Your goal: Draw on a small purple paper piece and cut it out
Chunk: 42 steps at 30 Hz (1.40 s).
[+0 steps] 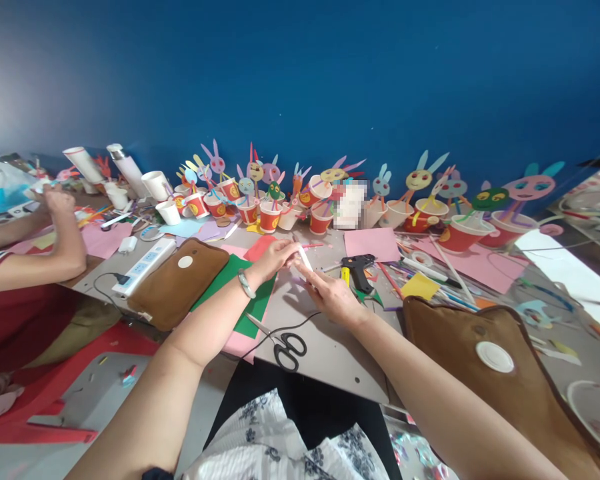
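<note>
Both of my hands meet over the table, close to its middle. My left hand [275, 259], with a bangle at the wrist, has its fingertips pinched together at a small white strip [305, 256]. From the other side, my right hand [334, 298] grips the lower end of that strip with closed fingers. What the strip is made of cannot be made out. Green paper [233, 287] lies under my left wrist. Black-handled scissors [287, 351] rest near the table's front edge. Just right of my right hand lies a black glue gun [363, 272].
Red paper cups [270, 218] with paper rabbit figures line the blue wall. Brown pouches [183, 283] lie on either side, and a power strip [145, 267] sits at left. Pens and paper scraps [420, 285] crowd the right. A co-worker's arm [40, 250] works at far left.
</note>
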Available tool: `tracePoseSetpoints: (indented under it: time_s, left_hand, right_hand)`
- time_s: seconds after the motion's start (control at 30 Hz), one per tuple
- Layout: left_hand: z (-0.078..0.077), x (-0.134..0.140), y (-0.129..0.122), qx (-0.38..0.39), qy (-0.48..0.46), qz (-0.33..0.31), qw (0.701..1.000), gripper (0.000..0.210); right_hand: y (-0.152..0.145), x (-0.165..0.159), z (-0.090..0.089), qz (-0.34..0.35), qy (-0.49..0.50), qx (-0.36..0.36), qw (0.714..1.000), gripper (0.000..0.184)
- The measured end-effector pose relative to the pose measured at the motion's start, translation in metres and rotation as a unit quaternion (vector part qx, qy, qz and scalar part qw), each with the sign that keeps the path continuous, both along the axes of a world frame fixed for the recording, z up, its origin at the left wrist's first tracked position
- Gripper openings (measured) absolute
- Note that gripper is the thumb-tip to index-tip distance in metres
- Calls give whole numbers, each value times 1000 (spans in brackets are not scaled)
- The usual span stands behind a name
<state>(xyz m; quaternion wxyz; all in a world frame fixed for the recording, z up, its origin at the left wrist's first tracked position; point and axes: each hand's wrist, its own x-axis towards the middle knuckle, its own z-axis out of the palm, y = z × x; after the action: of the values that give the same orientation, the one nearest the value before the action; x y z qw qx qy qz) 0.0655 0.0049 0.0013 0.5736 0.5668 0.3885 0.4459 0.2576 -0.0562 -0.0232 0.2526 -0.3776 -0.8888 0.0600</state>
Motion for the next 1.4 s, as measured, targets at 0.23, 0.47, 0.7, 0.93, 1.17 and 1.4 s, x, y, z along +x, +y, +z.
tracePoseSetpoints:
  time_s: [0.23, 0.47, 0.7, 0.93, 1.17, 1.4]
  left_hand:
    - [6, -6, 6, 59, -9, 163, 985, 40]
    - [6, 9, -23, 175, 45, 23, 983, 35]
    - [10, 11, -34, 221, 41, 4, 974, 34]
    - [11, 12, -28, 189, -8, 10, 982, 36]
    - [8, 13, -29, 205, -15, -21, 978, 34]
    - [10, 19, -40, 164, -13, -137, 977, 36]
  right_hand:
    - [2, -2, -3, -95, 123, -59, 986, 66]
    - [3, -9, -4, -98, 259, -197, 940, 45]
    - [9, -6, -4, -132, 286, -233, 920, 34]
    - [12, -5, -12, -149, 261, -224, 927, 9]
    - [8, -8, -7, -135, 269, -259, 918, 8]
    - [4, -11, -2, -111, 273, -251, 922, 10]
